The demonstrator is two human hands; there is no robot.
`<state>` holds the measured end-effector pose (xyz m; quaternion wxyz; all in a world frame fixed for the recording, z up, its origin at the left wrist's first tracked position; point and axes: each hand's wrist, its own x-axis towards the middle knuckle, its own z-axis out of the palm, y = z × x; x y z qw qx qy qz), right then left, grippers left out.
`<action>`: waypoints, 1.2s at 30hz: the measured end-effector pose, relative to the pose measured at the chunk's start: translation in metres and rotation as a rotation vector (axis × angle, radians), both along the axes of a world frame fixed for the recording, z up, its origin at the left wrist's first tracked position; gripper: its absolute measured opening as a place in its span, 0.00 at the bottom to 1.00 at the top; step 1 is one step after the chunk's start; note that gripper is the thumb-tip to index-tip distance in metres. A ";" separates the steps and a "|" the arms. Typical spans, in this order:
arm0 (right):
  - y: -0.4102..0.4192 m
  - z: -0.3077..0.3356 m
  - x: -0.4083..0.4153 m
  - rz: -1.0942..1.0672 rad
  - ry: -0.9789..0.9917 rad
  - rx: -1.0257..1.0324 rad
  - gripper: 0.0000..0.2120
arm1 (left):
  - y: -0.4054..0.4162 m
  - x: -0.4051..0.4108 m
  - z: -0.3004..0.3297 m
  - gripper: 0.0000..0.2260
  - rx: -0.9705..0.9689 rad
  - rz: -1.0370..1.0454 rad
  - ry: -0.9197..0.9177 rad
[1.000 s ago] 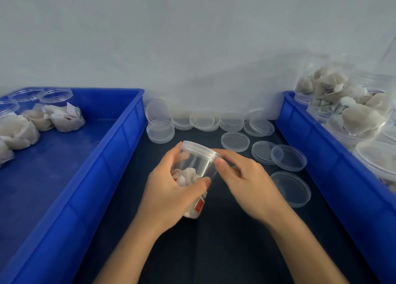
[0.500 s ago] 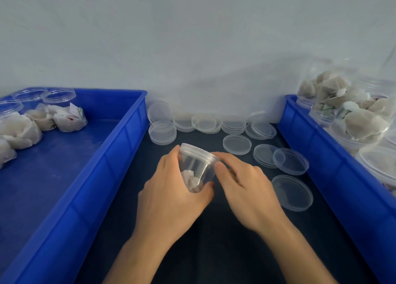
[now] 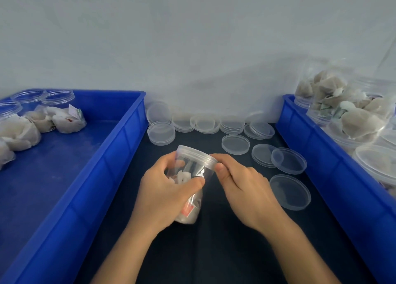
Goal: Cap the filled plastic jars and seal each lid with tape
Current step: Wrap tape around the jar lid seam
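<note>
Both hands hold the jar [image 3: 188, 176]: left hand [image 3: 162, 189] wraps its body, right hand [image 3: 242, 187] fingers pinch the lid [image 3: 198, 156].

Both forearms reach in from 6 o'clock. The left hand [image 3: 165, 189] curls, thumb pointing toward 3 o'clock. The right hand [image 3: 242, 187] sits just beside it at 3 o'clock, thumb and forefinger seemingly pinched.

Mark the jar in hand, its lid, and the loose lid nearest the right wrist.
jar [image 3: 188, 183], head view, clear side wall between the hands
lid [image 3: 196, 156], head view, rim of the cap on the jar
loose lid [image 3: 289, 192], head view, flat centre of the disc
</note>
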<state>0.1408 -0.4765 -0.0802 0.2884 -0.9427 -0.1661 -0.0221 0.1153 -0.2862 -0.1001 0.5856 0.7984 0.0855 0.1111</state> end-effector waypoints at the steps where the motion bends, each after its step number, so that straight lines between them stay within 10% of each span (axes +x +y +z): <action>1: -0.001 0.000 0.001 0.004 0.015 0.007 0.19 | -0.001 0.000 0.000 0.33 -0.016 -0.012 -0.001; 17: 0.008 0.000 -0.006 0.041 -0.041 0.102 0.19 | -0.002 -0.008 0.009 0.36 0.250 0.004 -0.084; 36: -0.017 -0.002 0.009 0.140 0.029 0.246 0.16 | 0.007 -0.002 0.006 0.20 -0.231 -0.136 -0.007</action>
